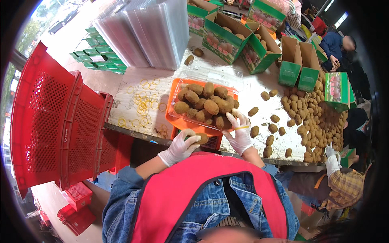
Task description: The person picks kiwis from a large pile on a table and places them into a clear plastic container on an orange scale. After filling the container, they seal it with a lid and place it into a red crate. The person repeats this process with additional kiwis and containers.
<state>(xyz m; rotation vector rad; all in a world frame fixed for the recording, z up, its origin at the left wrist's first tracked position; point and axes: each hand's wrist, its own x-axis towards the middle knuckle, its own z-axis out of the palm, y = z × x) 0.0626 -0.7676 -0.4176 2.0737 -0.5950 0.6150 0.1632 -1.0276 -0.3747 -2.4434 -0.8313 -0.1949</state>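
Observation:
My left hand (180,147), in a whitish glove, is closed around a brown kiwifruit (199,139) just in front of an orange tray (172,117). A clear plastic container (177,90) heaped with kiwifruit (211,107) sits in this tray, which rests on an orange scale (213,142) with a keypad, partly hidden by my hand. My right hand (240,133), gloved too, is at the container's near right corner. Its thumb and fingers are apart beside the fruit, and a yellow rubber band (242,127) loops across it.
Yellow rubber bands (142,104) lie left of the tray. Tall stacks of clear containers (156,32) stand behind. Red crates (48,121) rise at the left. Green cartons (227,38) and a kiwifruit heap (320,125) fill the right. A co-worker's gloved hand (330,151) is at the heap.

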